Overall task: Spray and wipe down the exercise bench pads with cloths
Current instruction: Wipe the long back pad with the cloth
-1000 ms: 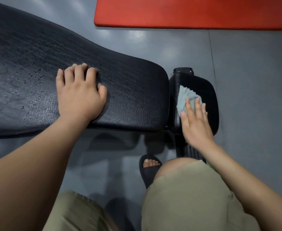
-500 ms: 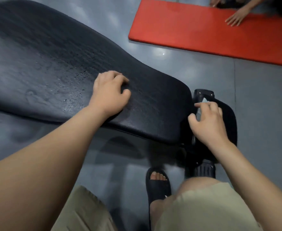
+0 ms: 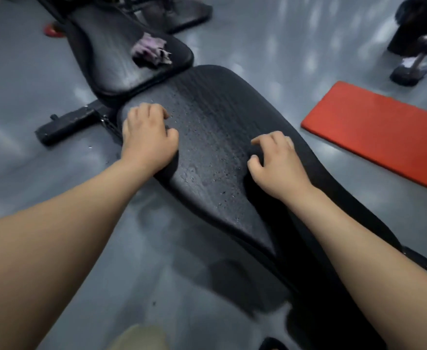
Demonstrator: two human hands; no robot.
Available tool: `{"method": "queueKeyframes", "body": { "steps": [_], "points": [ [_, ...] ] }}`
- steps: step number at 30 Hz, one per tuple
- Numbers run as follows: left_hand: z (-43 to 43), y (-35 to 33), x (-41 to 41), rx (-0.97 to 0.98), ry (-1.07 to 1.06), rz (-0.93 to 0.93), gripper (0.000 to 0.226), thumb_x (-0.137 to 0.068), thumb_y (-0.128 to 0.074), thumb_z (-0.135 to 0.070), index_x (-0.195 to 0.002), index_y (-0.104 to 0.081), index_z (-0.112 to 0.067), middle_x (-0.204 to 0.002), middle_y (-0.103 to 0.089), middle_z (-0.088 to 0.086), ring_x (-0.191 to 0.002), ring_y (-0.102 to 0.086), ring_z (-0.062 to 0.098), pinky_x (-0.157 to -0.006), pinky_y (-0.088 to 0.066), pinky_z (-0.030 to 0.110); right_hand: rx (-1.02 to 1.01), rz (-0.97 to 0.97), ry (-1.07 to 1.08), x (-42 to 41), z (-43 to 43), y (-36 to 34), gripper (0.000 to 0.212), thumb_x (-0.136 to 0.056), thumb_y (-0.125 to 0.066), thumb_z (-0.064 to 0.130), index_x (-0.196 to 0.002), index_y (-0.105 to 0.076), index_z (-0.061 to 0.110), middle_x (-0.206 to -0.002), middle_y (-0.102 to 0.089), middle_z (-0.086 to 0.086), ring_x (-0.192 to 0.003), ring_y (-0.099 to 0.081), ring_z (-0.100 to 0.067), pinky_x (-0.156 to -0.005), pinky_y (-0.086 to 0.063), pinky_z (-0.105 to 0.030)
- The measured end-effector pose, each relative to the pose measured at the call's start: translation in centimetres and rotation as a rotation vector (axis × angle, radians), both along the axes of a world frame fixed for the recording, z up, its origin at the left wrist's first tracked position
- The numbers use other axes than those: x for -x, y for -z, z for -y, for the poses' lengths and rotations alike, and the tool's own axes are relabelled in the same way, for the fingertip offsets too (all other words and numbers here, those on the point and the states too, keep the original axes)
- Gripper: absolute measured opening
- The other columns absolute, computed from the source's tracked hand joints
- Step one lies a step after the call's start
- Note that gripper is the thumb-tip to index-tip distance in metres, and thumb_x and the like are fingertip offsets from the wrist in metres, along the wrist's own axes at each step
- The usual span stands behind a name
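A long black bench pad (image 3: 215,137), dotted with spray droplets, runs from the centre to the lower right. My left hand (image 3: 146,137) rests on its far left end with the fingers bent, holding nothing. My right hand (image 3: 278,162) sits on the pad's right side, fingers clawed with the tips on the surface; no cloth shows under it. A crumpled purple cloth (image 3: 151,53) lies on a second black pad (image 3: 106,46) just beyond.
A black metal frame bar (image 3: 68,122) sticks out on the grey floor to the left. A red mat (image 3: 379,137) lies on the floor at right. Another person's legs and shoes (image 3: 414,46) stand at the top right.
My view swung left along the bench. My right hand left the small end pad and the grey cloth and now sits on the long pad. My left hand slid toward the pad's far end.
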State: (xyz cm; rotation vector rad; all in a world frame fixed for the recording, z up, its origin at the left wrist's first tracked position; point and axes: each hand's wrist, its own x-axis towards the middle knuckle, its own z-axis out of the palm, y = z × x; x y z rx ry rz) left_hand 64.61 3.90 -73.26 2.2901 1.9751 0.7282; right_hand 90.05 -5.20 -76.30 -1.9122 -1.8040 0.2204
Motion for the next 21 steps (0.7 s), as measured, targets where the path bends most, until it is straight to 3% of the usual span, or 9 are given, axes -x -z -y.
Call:
{"method": "queueKeyframes", "body": {
  "steps": [5,9,14,18,21],
  "points": [
    [-2.2,1.2,0.1,-0.016,-0.088,-0.053,0.029,-0.086,-0.049,-0.032,-0.108,-0.057,-0.015,-0.120,-0.053,0.011,-0.119,-0.042,0.034,-0.106,-0.030,0.046,-0.066,0.003,-0.132,4.5,-7.4,-2.3,0.035,-0.093,-0.055,0.023,-0.126,-0.059,0.013,-0.124,-0.052,-0.008,-0.120,-0.044,-0.028,-0.103,-0.039,-0.036],
    [-2.1,2.5,-0.4,-0.122,-0.140,-0.126,0.032,-0.082,-0.045,-0.037,-0.104,-0.056,-0.016,-0.113,-0.056,0.009,-0.111,-0.045,0.033,-0.104,-0.033,0.047,-0.130,0.044,-0.217,7.2,-13.9,-3.7,0.036,-0.092,-0.054,0.024,-0.126,-0.058,0.012,-0.123,-0.052,-0.010,-0.119,-0.045,-0.032,-0.101,-0.042,-0.043],
    [-2.3,2.8,-0.5,-0.185,-0.147,-0.100,0.030,-0.081,-0.047,-0.037,-0.101,-0.058,-0.018,-0.109,-0.056,0.005,-0.109,-0.046,0.031,-0.104,-0.035,0.045,-0.259,-0.004,-0.266,10.1,-23.1,-5.7,0.034,-0.096,-0.052,0.026,-0.126,-0.057,0.010,-0.123,-0.053,-0.015,-0.117,-0.047,-0.037,-0.103,-0.037,-0.041],
    [-2.3,2.9,-0.4,-0.193,-0.149,-0.090,0.030,-0.081,-0.048,-0.037,-0.101,-0.059,-0.018,-0.109,-0.057,0.004,-0.108,-0.046,0.031,-0.104,-0.036,0.045,-0.254,-0.032,-0.260,12.0,-29.0,-7.2,0.048,-0.100,-0.050,0.041,-0.138,-0.054,0.011,-0.133,-0.054,-0.016,-0.126,-0.047,-0.036,-0.107,-0.034,-0.039],
    [-2.4,3.0,-0.4,-0.198,-0.146,-0.071,0.029,-0.080,-0.050,-0.036,-0.101,-0.059,-0.018,-0.107,-0.057,0.004,-0.108,-0.046,0.030,-0.103,-0.036,0.045,-0.199,-0.013,-0.422,12.9,-30.5,-8.1,0.063,-0.098,-0.054,0.053,-0.148,-0.049,0.015,-0.147,-0.053,-0.009,-0.139,-0.044,-0.027,-0.113,-0.031,-0.032]
  ]
}}
